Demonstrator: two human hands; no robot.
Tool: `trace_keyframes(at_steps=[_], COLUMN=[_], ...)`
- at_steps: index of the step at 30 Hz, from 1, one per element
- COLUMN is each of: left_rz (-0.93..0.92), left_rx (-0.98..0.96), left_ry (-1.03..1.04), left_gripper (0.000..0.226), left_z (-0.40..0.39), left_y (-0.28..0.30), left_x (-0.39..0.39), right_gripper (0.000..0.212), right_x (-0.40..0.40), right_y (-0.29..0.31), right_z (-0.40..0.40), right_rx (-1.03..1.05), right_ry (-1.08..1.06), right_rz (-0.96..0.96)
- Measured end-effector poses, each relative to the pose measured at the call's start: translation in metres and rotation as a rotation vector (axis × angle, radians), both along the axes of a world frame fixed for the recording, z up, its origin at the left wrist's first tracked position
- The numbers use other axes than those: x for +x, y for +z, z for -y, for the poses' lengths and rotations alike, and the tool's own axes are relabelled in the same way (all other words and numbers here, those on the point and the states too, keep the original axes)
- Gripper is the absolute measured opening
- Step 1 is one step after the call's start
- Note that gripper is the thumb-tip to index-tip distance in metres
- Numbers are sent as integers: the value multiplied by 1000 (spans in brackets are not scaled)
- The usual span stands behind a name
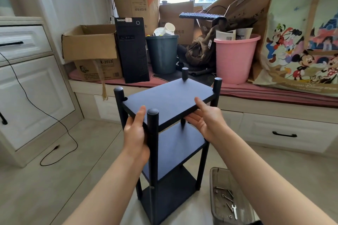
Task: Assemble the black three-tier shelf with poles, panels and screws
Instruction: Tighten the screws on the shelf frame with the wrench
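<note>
The black three-tier shelf (170,140) stands upright on the floor in front of me, its poles capped above the top panel (168,97). My left hand (136,131) grips the near left corner of the top panel, thumb on top beside the front pole (152,144). My right hand (206,117) holds the panel's near long edge, thumb on top and fingers underneath. The middle panel (181,150) and bottom panel (170,201) sit below, between the poles.
A clear plastic tray (215,179) with several screws and a small wrench (234,211) lies on the floor at my right. Behind the shelf a window bench holds cardboard boxes, a black computer tower (132,49), a dark bin and a pink bucket (236,58). A black cable trails at left.
</note>
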State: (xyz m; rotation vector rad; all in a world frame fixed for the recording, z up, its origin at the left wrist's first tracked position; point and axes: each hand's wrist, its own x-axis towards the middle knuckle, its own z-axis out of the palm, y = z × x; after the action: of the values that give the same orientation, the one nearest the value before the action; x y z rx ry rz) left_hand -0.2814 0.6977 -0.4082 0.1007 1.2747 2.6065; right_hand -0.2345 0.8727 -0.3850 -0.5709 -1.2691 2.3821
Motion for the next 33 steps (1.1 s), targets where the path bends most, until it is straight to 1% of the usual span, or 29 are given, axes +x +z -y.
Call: trace_keyframes(at_steps=[4,8,12,16,20,24,27,28,33], left_rz=[-35,-52,-47,-52,-63,-94,-139,-145,-150], left_rx=[21,-5,-57,-73,-81,-138,-156,-151,-117], left_ry=[-24,-85,-137,-206,-251,-357,-390,-392,-402], left_gripper=[29,26,27,33,38,51,49,49,45], left_z=[-6,-5,-2,1,-1,-7,-18,-23,-48], left_y=[0,0,-3,-4,-6,-4,-3,-2,-3], left_x=[11,17,23,23,22,25,32,35,47], right_gripper=[23,30,36,35,27,28,12,10,21], right_x=[0,3,3,-1,-6,-11,-12,-11,3], right_y=[-1,-2,-1,-3,-5,-7,-8,-9,-9], right_z=[17,14,3,-4,-8,-11,-19,-22,-37], right_rx=[-33,-122,-120,-109,-88,-39,47,67,84], right_ry=[149,207,233,250,273,197,92,67,35], right_rz=[4,-80,-91,-132,-163,-144,-114,-101,6])
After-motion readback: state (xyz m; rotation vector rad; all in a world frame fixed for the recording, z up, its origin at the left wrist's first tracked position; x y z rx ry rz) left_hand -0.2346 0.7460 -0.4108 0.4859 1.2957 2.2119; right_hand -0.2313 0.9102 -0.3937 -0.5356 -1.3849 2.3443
